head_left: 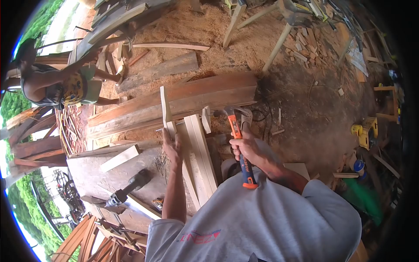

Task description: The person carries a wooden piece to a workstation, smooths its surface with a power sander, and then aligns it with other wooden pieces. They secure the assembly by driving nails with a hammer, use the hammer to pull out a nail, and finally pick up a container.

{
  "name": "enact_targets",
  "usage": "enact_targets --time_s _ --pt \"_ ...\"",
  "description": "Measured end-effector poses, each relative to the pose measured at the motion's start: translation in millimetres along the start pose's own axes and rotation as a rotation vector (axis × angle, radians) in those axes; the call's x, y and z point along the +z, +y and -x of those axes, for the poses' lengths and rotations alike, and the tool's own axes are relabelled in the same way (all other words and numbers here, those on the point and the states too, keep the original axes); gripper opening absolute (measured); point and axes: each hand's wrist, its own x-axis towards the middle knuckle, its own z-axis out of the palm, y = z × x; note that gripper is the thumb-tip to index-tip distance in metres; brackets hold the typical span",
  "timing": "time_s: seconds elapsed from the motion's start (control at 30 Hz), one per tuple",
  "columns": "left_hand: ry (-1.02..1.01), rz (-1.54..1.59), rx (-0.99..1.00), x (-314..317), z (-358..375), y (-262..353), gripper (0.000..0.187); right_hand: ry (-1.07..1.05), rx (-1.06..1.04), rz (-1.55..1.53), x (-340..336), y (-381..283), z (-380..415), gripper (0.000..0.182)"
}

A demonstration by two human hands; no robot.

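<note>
My right hand is closed around the orange and dark blue handle of a claw hammer, its metal head pointing away from me. My left hand grips the near end of a pale, stepped wooden piece. A thin metallic bit, perhaps a nail, shows beside those fingers, too small to name surely. Just right of that hand lie long pale wooden strips, side by side. Close to the hammer head, a short pale block stands beyond the strips.
A drill and a loose pale board lie on the worktop at left. Thick brown timbers stretch across ahead. Another person stands at upper left. Wood offcuts litter the floor; a yellow tool sits at right.
</note>
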Motion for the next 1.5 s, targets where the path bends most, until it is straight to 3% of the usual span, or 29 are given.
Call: enact_targets --time_s 0.1,0.17,0.23,0.3,0.43,0.5,0.63,0.83,0.87,0.97,1.5 --pt "-0.057 0.039 -0.116 -2.4 0.5 0.9 0.061 0.198 -0.091 -0.042 -12.7 1.8 -2.9 0.021" --pt "-0.06 0.062 -0.116 -2.3 0.5 5.9 0.061 0.272 -0.009 -0.058 -5.5 3.0 -1.7 0.021" --pt "-0.054 0.081 -0.107 -1.5 -0.5 2.1 0.062 0.024 0.037 0.121 14.9 -2.8 6.6 0.021" --pt "-0.067 0.151 -0.099 -2.9 -2.1 -5.8 0.061 -0.069 0.026 0.034 14.3 3.0 1.7 0.023" --pt "-0.111 0.002 -0.184 -10.0 -2.4 12.4 0.062 0.135 -0.025 -0.038 -2.3 4.8 -7.8 0.018" --pt "-0.073 0.05 -0.082 -11.0 -4.6 24.4 0.063 0.205 0.056 -0.062 -0.5 5.6 -11.4 0.022" --pt "-0.074 0.09 -0.109 -8.6 1.7 2.7 0.062 -0.037 0.039 0.043 20.4 -1.0 4.0 0.027" --pt "-0.115 0.062 -0.156 -12.5 -2.1 13.8 0.062 0.118 -0.067 0.048 19.2 5.0 -4.1 0.026" --pt "-0.092 0.076 -0.13 -10.1 -2.6 7.4 0.062 0.025 0.057 0.052 18.7 9.7 -8.4 0.028" --pt "-0.086 0.075 -0.117 -11.8 0.5 1.0 0.061 -0.009 0.077 0.048 20.3 7.2 -6.2 0.032" --pt "-0.08 0.157 -0.138 -8.2 0.6 -7.7 0.061 -0.033 0.043 0.028 13.8 8.2 -11.4 0.023"
